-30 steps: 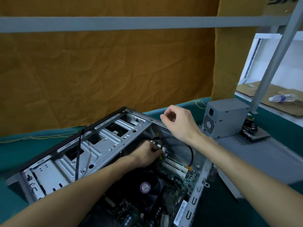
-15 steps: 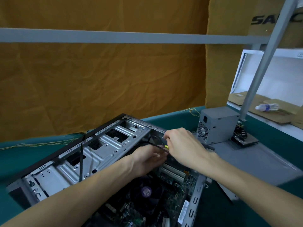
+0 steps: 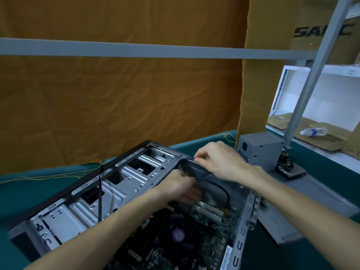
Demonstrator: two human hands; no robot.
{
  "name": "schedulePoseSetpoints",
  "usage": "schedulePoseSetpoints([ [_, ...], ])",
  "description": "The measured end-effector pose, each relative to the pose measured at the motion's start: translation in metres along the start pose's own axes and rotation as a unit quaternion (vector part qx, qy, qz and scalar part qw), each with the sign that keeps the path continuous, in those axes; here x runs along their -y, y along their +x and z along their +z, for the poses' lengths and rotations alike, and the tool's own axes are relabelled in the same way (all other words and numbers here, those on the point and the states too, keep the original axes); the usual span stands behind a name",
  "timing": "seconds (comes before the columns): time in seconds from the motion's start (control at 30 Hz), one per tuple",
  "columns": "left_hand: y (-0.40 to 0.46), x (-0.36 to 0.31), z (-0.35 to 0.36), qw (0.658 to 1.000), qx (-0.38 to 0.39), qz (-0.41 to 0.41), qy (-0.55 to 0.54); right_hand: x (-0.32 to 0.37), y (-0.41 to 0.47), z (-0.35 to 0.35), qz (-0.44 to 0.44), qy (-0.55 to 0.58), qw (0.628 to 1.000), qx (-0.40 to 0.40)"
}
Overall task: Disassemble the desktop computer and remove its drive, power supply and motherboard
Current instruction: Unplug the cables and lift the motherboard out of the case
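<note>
The open computer case [image 3: 81, 215] lies on its side on the green table. Its green motherboard [image 3: 212, 242] with a black fan [image 3: 177, 234] is still inside. My left hand [image 3: 181, 188] reaches into the case and grips a black cable [image 3: 218, 187] that loops over the board. My right hand [image 3: 218, 162] is at the case's far top edge, its fingertips pinching a small yellow-tipped end of that cable. The grey power supply [image 3: 261, 151] stands outside the case on the right.
A grey side panel [image 3: 303, 193] lies right of the case, with a small drive and wire bundle [image 3: 288, 168] behind it. An orange cloth [image 3: 120, 98] hangs behind the table. A grey frame post [image 3: 311, 78] rises at right. A water bottle [image 3: 313, 131] lies on cardboard.
My right hand came down from above the case to its far edge and pinched the cable end. My left hand stayed inside on the cable. The view tilted slightly.
</note>
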State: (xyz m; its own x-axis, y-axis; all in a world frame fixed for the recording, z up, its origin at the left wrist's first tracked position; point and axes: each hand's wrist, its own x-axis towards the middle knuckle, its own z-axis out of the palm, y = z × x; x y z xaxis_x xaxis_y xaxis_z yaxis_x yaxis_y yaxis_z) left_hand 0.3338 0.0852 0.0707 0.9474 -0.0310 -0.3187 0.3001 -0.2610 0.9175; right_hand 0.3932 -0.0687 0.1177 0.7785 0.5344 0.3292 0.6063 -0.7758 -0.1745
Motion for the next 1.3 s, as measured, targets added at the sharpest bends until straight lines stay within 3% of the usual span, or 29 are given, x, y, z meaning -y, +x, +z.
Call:
schedulePoseSetpoints([
  [0.03,-0.001,-0.001,-0.003,0.984,-0.038,0.068,0.158,-0.004,0.004,-0.001,-0.018,-0.028,0.999,-0.022],
  [0.07,-0.002,-0.002,-0.005,0.946,-0.081,0.138,0.281,-0.007,0.008,0.0,-0.033,-0.056,0.997,-0.036],
  [0.1,-0.003,-0.003,-0.007,0.911,-0.118,0.196,0.343,-0.008,0.012,0.002,-0.039,-0.079,0.995,-0.038],
  [0.23,-0.001,-0.006,-0.018,0.834,-0.219,0.318,0.395,-0.011,0.026,0.019,0.033,-0.008,0.999,0.04],
  [0.33,0.008,-0.002,-0.036,0.796,-0.216,0.335,0.456,-0.012,0.017,0.031,0.085,0.085,0.984,0.131],
  [0.43,0.014,0.005,-0.049,0.765,-0.155,0.245,0.575,-0.02,-0.006,0.046,0.056,-0.094,0.991,0.081],
  [0.5,0.015,0.005,-0.054,0.783,-0.109,0.202,0.578,-0.02,-0.013,0.049,0.029,-0.15,0.988,0.033],
  [0.63,0.012,0.003,-0.054,0.838,-0.037,0.18,0.514,-0.023,-0.007,0.047,-0.01,-0.122,0.992,-0.005],
  [0.8,0.007,0.003,-0.051,0.862,-0.053,0.179,0.471,-0.029,0.002,0.05,-0.03,-0.115,0.993,-0.007],
  [0.97,-0.008,0.009,-0.053,0.875,-0.099,0.108,0.461,-0.017,0.041,0.057,-0.099,-0.08,0.992,-0.005],
  [1.13,-0.015,0.008,-0.058,0.863,-0.15,0.125,0.466,-0.002,0.061,0.056,-0.117,-0.102,0.988,0.007],
  [1.23,-0.018,0.016,-0.056,0.806,-0.201,0.206,0.517,0.002,0.037,0.044,-0.135,-0.083,0.985,-0.069],
  [1.3,-0.02,0.013,-0.051,0.786,-0.177,0.294,0.514,0.002,0.013,0.033,-0.104,-0.095,0.988,-0.061],
])
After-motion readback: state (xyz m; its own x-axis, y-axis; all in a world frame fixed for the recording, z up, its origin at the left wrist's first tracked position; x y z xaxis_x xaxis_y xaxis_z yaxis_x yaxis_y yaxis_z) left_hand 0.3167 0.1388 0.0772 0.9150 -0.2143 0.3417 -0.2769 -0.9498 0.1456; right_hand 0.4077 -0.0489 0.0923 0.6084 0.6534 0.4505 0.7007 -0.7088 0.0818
